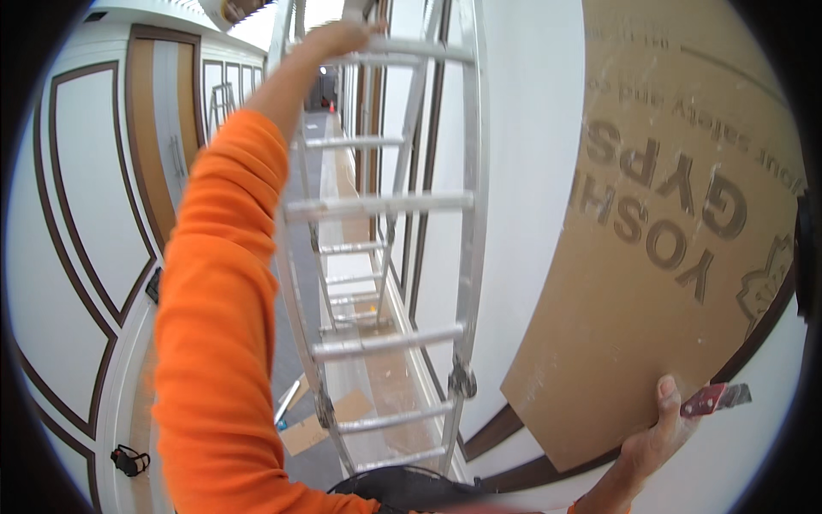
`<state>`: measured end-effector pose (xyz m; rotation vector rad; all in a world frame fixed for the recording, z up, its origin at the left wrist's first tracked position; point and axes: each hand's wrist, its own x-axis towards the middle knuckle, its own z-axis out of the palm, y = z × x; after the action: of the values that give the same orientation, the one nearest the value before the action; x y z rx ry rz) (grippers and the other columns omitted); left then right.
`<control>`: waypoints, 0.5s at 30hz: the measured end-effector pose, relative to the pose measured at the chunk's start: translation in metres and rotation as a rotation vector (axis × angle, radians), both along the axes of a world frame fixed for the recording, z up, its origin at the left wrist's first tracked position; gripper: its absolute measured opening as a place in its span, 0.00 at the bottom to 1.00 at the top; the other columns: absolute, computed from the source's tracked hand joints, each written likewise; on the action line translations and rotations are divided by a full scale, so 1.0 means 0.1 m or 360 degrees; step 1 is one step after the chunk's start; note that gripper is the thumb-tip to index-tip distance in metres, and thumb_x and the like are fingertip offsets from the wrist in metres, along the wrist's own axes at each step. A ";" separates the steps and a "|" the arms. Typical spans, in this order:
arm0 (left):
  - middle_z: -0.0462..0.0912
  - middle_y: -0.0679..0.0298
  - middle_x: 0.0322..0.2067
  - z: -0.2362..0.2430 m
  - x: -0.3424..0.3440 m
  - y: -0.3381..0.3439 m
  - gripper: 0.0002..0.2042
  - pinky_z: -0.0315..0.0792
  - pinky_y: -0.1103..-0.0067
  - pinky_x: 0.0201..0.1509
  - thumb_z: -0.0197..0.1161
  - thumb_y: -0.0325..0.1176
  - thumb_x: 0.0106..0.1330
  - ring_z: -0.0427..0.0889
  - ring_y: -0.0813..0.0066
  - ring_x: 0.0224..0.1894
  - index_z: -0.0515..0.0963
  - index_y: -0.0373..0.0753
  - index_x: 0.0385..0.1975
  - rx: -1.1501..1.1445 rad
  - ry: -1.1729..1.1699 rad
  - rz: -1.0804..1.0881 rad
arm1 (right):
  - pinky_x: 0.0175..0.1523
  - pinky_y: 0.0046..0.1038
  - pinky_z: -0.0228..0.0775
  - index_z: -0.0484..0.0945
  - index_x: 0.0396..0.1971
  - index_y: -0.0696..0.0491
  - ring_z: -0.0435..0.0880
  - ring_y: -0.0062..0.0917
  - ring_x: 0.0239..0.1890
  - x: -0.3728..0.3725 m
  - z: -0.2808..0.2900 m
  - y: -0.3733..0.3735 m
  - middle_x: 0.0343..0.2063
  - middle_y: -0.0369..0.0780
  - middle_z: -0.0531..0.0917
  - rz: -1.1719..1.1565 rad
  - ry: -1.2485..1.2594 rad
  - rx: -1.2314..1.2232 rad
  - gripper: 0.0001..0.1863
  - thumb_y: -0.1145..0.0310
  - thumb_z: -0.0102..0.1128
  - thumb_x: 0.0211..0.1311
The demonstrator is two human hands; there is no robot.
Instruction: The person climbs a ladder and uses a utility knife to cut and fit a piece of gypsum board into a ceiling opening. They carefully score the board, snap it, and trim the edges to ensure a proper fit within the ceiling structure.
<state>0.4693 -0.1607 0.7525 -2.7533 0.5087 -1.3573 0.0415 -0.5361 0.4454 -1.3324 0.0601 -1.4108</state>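
My left arm, in an orange sleeve, reaches up and forward. At its end my left hand [338, 39] is at the high rung of an aluminium stepladder [381, 204]; its fingers are smeared by motion, so their grip cannot be made out. Low on the right, my right hand [655, 441] is closed around a red-handled tool [706, 400] with a grey, blade-like end, perhaps a scraper. That hand's thumb points up against the lower edge of a large brown printed board [634, 334]. The board leans along the white wall and covers part of its dark trim.
A black bucket [411, 490] is directly below me at the ladder. Cardboard scraps [330, 421] lie on the corridor floor, and a small black item [130, 461] is by the left wall. Another stepladder [221, 107] stands farther off near wooden double doors [163, 128].
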 end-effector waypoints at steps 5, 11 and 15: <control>0.90 0.56 0.34 -0.19 0.04 -0.44 0.39 0.79 0.62 0.50 0.31 0.63 0.79 0.89 0.57 0.40 0.88 0.40 0.37 -0.0238 0.0102 0.0235 | 0.55 0.29 0.75 0.70 0.60 0.62 0.82 0.27 0.48 0.16 0.62 0.00 0.46 0.42 0.81 0.0054 0.0050 0.0098 0.25 0.69 0.64 0.66; 0.89 0.50 0.32 -0.19 0.06 -0.42 0.33 0.78 0.60 0.47 0.38 0.55 0.78 0.88 0.51 0.38 0.88 0.37 0.30 -0.0362 -0.0059 0.0176 | 0.52 0.26 0.76 0.72 0.58 0.62 0.83 0.24 0.44 0.74 1.05 -0.22 0.45 0.40 0.82 0.0231 -0.0239 0.0098 0.23 0.77 0.65 0.64; 0.88 0.49 0.29 -0.19 0.12 -0.29 0.34 0.77 0.57 0.44 0.38 0.55 0.79 0.87 0.48 0.35 0.88 0.37 0.28 -0.0387 -0.0142 0.0207 | 0.51 0.26 0.74 0.77 0.51 0.62 0.82 0.22 0.42 1.06 1.37 -0.13 0.42 0.39 0.83 0.0216 -0.0084 0.0112 0.17 0.77 0.67 0.63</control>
<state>0.4813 -0.1895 0.7339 -2.8320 0.1663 -1.5969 0.1473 -0.5495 0.5823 -1.2177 -0.0155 -1.3168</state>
